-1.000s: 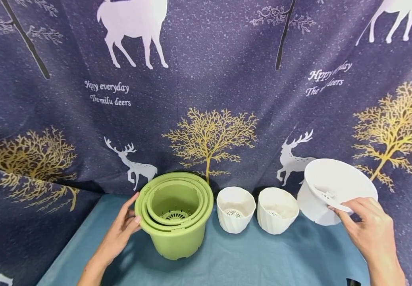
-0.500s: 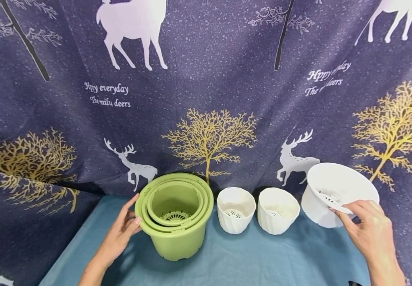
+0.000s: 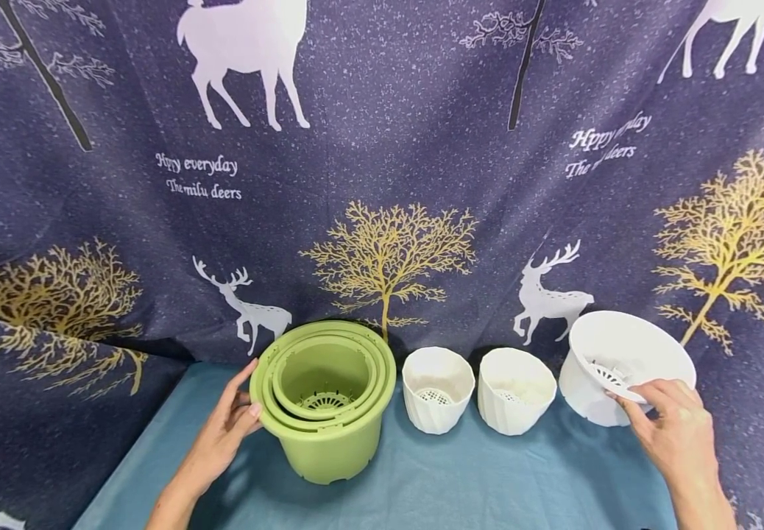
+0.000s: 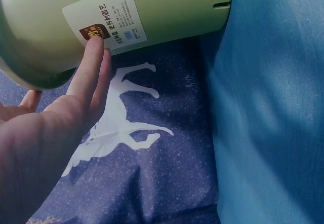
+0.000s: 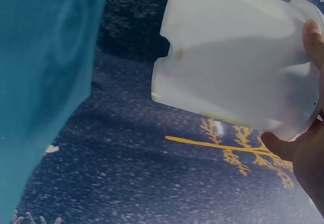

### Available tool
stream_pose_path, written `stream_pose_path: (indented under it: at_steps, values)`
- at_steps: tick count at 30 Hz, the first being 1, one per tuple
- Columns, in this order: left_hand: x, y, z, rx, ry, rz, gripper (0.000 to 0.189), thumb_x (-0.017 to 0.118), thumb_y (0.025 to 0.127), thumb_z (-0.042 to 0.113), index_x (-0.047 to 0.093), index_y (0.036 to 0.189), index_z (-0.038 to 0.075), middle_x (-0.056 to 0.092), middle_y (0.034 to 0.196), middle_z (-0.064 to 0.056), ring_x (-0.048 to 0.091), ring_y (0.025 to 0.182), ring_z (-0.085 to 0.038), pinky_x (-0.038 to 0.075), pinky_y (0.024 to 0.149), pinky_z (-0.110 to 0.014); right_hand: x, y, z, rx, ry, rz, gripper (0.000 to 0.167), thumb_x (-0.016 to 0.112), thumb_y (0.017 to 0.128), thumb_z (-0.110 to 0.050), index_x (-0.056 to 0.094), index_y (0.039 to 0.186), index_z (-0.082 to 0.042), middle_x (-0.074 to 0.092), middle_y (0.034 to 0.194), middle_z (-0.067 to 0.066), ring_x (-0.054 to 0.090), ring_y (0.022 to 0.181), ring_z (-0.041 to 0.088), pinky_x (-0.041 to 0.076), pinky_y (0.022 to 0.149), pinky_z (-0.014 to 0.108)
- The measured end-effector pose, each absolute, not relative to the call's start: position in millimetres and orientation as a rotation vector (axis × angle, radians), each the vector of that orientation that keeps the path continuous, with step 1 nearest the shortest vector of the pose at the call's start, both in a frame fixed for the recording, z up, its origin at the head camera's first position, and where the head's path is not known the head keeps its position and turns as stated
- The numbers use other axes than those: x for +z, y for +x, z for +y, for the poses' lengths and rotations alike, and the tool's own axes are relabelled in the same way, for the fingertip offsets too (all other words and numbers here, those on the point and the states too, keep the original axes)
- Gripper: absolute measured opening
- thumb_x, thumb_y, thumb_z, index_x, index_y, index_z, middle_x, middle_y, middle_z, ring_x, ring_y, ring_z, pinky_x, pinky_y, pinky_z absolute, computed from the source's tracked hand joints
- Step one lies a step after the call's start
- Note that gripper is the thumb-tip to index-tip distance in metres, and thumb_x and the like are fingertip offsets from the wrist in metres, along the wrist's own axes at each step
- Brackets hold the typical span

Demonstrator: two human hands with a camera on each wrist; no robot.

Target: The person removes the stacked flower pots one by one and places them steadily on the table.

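Note:
A nest of green plastic flower pots [image 3: 330,450] stands at the left of the blue-covered table, one inside another. My left hand [image 3: 223,423] touches the outer pot's left side and rim, its fingers mostly straight; in the left wrist view fingertips [image 4: 95,46] rest against the printed label. At the right, my right hand [image 3: 673,427] pinches the near rim of a large white flower pot [image 3: 590,394], which has a slotted bottom. In the right wrist view, a gap shows between that pot's notched base [image 5: 163,51] and the blue cloth.
Two smaller white fluted pots [image 3: 436,412] [image 3: 513,416] with perforated bottoms stand side by side between the hands. Behind everything hangs a dark purple curtain [image 3: 382,147] printed with deer and trees. Blue cloth [image 3: 448,486] covers the table.
My right hand has lowered the large white pot a little and shifted slightly left over the last half second. My left hand and the green pots stay in place.

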State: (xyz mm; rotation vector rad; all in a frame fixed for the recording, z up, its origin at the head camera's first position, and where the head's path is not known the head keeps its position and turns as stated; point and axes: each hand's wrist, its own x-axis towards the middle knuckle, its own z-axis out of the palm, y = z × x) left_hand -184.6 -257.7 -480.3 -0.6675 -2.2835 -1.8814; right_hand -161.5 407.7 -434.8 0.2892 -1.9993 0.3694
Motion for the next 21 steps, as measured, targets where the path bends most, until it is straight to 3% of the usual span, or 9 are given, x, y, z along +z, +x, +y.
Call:
stream_pose_path:
  at_steps: [5,21]
  values:
    - [-481,-185,-258,-1.876,-0.663,-2.293,0.067,0.044,0.115,0.007,0.014,0.173,0.023,0.058,0.124,-0.026,0.070,0.113,-0.015,0.061,0.095,-0.028,-447,-166,410,0.346,0.301,-1.998,0.086,0.049,0.102,-0.073,0.073,0.073,0.004,0.067,0.071,0.013,0.055,0.077,0.036,0.038,0.076,0.044]
    - [-479,-185,-258,-1.878,-0.659,-2.290,0.066,0.044,0.115,0.007,0.014,0.173,0.022,0.057,0.125,-0.026,0.069,0.114,-0.014,0.060,0.095,-0.027,-478,-171,418,0.358,0.349,-2.077,0.087,0.044,0.102,-0.074,0.074,0.075,0.002,0.068,0.073,0.010,0.055,0.074,0.032,0.039,0.070,0.040]
